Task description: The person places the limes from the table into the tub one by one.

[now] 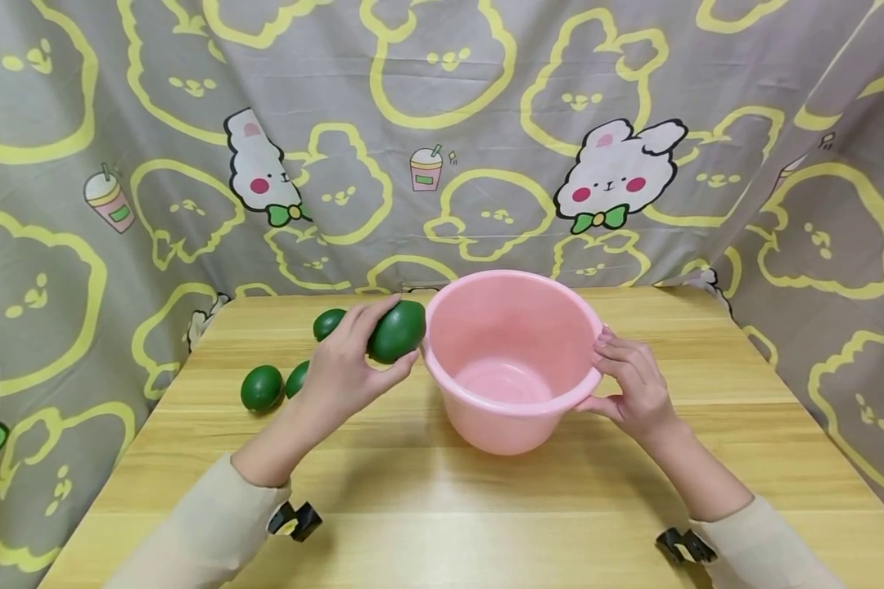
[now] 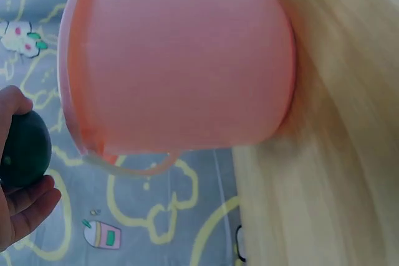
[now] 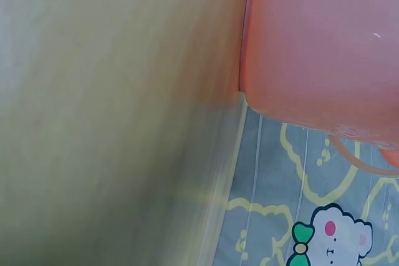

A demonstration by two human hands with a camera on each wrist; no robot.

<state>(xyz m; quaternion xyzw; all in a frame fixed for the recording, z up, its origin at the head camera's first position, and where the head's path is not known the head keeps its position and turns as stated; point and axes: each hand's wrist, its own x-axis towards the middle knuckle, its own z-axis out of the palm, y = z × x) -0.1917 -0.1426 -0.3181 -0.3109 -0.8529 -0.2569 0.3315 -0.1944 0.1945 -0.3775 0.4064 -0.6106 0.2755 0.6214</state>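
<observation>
A grey cloth point(image 1: 479, 147) printed with yellow outlines and white rabbits hangs behind and around my wooden table point(image 1: 442, 532). On the table, near its far edge, my pink bucket point(image 1: 511, 429) stands upright, its mouth facing up and its inner floor in plain view; a loop handle point(image 2: 146, 169) shows on its side in my left wrist view. My beige sleeves point(image 1: 199, 523) reach in from both lower corners. My right hand point(image 1: 633, 384) grips the bucket's right rim. My left hand point(image 1: 342, 364) holds a green fruit point(image 1: 398, 331), thumb and fingers curved round it, up just beside the left rim. Three other green fruits point(image 1: 262, 388) lie on the wood to the bucket's left, one partly hidden behind my left wrist. A small black fitting point(image 1: 295, 521) sits at each cuff
</observation>
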